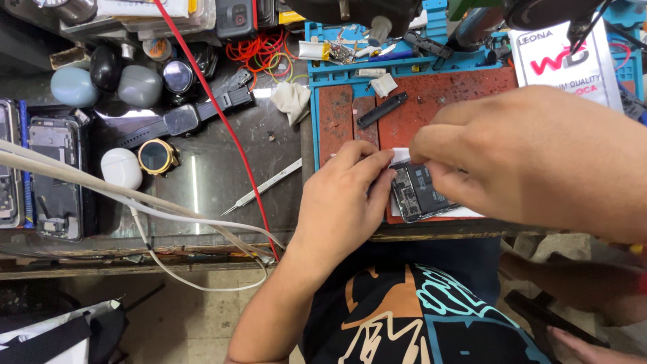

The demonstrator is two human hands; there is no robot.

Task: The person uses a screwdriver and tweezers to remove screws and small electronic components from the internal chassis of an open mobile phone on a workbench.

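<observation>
An opened phone [419,192], its circuit board and battery bare, lies on a white sheet over the rust-red part of a blue work mat [431,101], near the bench's front edge. My left hand [344,202] presses its fingertips against the phone's left edge and top corner. My right hand [532,158] hovers over the phone's right side, fingers pinched together at its upper edge; what sits between the fingertips is too small to tell. Most of the phone is hidden under my hands.
Metal tweezers [264,187] lie left of the mat beside a red cable [222,121]. Smartwatches [180,120], earbud cases [121,167] and opened phones [55,176] crowd the left. A black strip [381,110] rests on the mat; white cables [101,189] cross the bench.
</observation>
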